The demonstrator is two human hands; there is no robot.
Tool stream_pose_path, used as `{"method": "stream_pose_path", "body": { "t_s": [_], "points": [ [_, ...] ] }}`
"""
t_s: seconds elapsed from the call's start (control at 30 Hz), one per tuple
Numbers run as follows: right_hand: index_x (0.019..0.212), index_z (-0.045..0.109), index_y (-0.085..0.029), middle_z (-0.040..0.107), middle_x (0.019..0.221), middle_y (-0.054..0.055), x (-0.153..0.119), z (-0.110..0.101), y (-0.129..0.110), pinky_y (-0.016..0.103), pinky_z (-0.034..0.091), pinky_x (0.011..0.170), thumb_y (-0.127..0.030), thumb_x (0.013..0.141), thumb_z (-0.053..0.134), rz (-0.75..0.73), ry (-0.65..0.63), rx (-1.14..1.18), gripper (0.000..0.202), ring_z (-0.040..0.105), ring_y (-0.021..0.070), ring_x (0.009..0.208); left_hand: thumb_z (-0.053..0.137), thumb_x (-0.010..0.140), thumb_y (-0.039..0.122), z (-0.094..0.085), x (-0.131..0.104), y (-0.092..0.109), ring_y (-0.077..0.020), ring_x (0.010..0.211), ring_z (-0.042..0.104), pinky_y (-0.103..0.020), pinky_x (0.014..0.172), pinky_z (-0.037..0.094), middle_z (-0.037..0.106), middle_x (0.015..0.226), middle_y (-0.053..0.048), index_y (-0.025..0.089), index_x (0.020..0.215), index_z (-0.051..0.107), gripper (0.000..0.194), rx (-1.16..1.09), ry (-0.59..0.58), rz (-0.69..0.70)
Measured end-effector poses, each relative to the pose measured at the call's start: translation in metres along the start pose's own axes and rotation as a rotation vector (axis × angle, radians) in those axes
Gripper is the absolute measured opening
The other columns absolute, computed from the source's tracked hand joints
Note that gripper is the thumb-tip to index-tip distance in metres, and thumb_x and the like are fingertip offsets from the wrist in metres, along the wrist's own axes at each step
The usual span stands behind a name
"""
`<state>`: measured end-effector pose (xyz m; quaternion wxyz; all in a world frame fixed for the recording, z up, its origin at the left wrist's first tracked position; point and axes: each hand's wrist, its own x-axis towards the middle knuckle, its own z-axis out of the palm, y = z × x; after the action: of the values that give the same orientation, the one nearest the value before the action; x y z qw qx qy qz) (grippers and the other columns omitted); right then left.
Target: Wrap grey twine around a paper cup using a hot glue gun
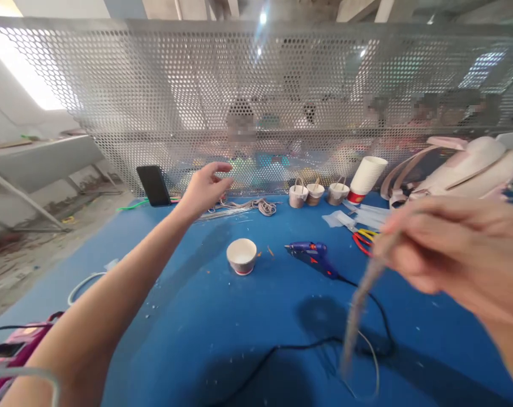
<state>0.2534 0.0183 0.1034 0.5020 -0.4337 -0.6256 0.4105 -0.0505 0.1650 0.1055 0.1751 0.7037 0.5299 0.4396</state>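
My left hand (pixel 209 185) reaches toward the back of the table, thumb and fingers apart with nothing seen between them. Just beyond it lies a bundle of thin cords (pixel 266 207), partly coiled. Close to the camera at right, my right hand (pixel 447 249) pinches a grey-brown cord (pixel 356 311), which hangs down and is smeared by motion. A small white paper cup (pixel 242 257), wrapped in grey round its outside, stands upright between the hands, touched by neither. Right of the cup lies a blue glue gun (pixel 313 254) on its side.
Small handled cups (pixel 298 195) and a stack of paper cups (pixel 366 178) line the back right. Scissors (pixel 365 237) lie near my right hand. A black cable (pixel 277 347) crosses the front. A phone (pixel 153 185) leans against the perforated metal screen (pixel 188 85).
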Motion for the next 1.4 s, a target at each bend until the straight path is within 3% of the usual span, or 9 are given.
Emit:
{"method": "stream_pose_path", "body": {
  "t_s": [0.1, 0.2, 0.27, 0.4, 0.5, 0.73, 0.97, 1.2, 1.4],
  "points": [
    [0.078, 0.068, -0.019, 0.060, 0.056, 0.000, -0.013, 0.031, -0.022, 0.020, 0.042, 0.040, -0.036, 0.084, 0.061, 0.021, -0.150, 0.014, 0.019, 0.053, 0.0080, 0.044, 0.054, 0.079, 0.022, -0.014, -0.046, 0.033, -0.0097, 0.053, 0.055, -0.021, 0.054, 0.046, 0.060, 0.063, 0.000, 0.016, 0.086, 0.066, 0.015, -0.127, 0.011, 0.115],
    [0.074, 0.066, -0.017, 0.061, 0.057, -0.001, -0.016, 0.062, -0.010, 0.020, 0.044, 0.044, -0.033, 0.083, 0.060, 0.006, -0.177, -0.063, 0.020, 0.053, 0.0070, 0.045, 0.052, 0.082, 0.024, -0.019, -0.096, 0.053, -0.0106, 0.052, 0.053, -0.022, 0.054, 0.045, 0.055, 0.053, 0.002, 0.018, 0.082, 0.067, 0.016, -0.154, -0.078, 0.152],
    [0.076, 0.066, -0.017, 0.061, 0.058, -0.002, -0.021, 0.078, 0.006, 0.020, 0.044, 0.046, -0.034, 0.084, 0.058, 0.029, -0.208, -0.092, 0.020, 0.053, 0.0071, 0.046, 0.047, 0.086, 0.031, -0.016, -0.125, 0.056, -0.0116, 0.056, 0.054, -0.023, 0.055, 0.046, 0.059, 0.060, -0.001, 0.017, 0.077, 0.067, 0.025, -0.213, -0.209, 0.138],
    [0.072, 0.062, -0.017, 0.058, 0.058, -0.003, -0.033, 0.100, 0.035, 0.020, 0.042, 0.049, -0.036, 0.085, 0.053, 0.073, -0.249, -0.108, 0.025, 0.051, 0.0076, 0.049, 0.058, 0.080, 0.036, 0.000, -0.169, 0.051, -0.0157, 0.076, 0.060, -0.024, 0.063, 0.048, 0.067, 0.089, -0.005, 0.017, 0.096, 0.065, 0.026, -0.240, -0.466, 0.073],
    [0.068, 0.059, -0.016, 0.055, 0.055, -0.003, -0.038, 0.111, 0.053, 0.021, 0.039, 0.049, -0.036, 0.086, 0.051, 0.099, -0.265, -0.152, 0.027, 0.049, 0.0082, 0.049, 0.065, 0.074, 0.034, 0.018, -0.188, 0.042, -0.0131, 0.069, 0.057, -0.024, 0.063, 0.046, 0.067, 0.083, -0.003, 0.016, 0.095, 0.064, 0.027, -0.180, -0.491, -0.047],
    [0.063, 0.055, -0.017, 0.056, 0.054, -0.003, -0.043, 0.122, 0.087, 0.022, 0.040, 0.050, -0.038, 0.085, 0.051, 0.192, -0.322, -0.095, 0.031, 0.050, 0.0091, 0.049, 0.057, 0.078, 0.026, 0.041, -0.200, 0.016, -0.0091, 0.054, 0.051, -0.021, 0.052, 0.040, 0.060, 0.060, 0.003, 0.015, 0.078, 0.061, 0.012, -0.297, -0.525, -0.270],
    [0.068, 0.058, -0.016, 0.059, 0.057, -0.001, -0.041, 0.114, 0.095, 0.020, 0.043, 0.049, -0.044, 0.082, 0.056, 0.305, -0.373, 0.019, 0.032, 0.052, 0.0078, 0.048, 0.064, 0.075, 0.030, 0.027, -0.193, 0.002, -0.0092, 0.062, 0.051, -0.024, 0.058, 0.045, 0.060, 0.084, -0.003, 0.015, 0.069, 0.060, 0.017, -0.528, -0.451, -0.365],
    [0.071, 0.058, -0.017, 0.059, 0.059, -0.002, -0.038, 0.103, 0.092, 0.021, 0.045, 0.052, -0.043, 0.084, 0.054, 0.297, -0.310, -0.018, 0.030, 0.053, 0.0085, 0.050, 0.066, 0.076, 0.032, 0.019, -0.190, 0.001, -0.0096, 0.052, 0.051, -0.020, 0.043, 0.042, 0.052, 0.059, -0.001, 0.013, 0.061, 0.054, 0.027, -1.044, -0.622, -0.760],
    [0.071, 0.059, -0.018, 0.060, 0.059, -0.001, -0.037, 0.100, 0.095, 0.022, 0.042, 0.050, -0.042, 0.085, 0.050, 0.312, -0.246, -0.176, 0.029, 0.053, 0.0098, 0.048, 0.066, 0.074, 0.025, 0.011, -0.185, -0.005, -0.0075, 0.049, 0.047, -0.017, 0.037, 0.037, 0.048, 0.060, 0.001, 0.012, 0.063, 0.056, 0.020, -1.211, -0.572, -0.817]
  ]
}}
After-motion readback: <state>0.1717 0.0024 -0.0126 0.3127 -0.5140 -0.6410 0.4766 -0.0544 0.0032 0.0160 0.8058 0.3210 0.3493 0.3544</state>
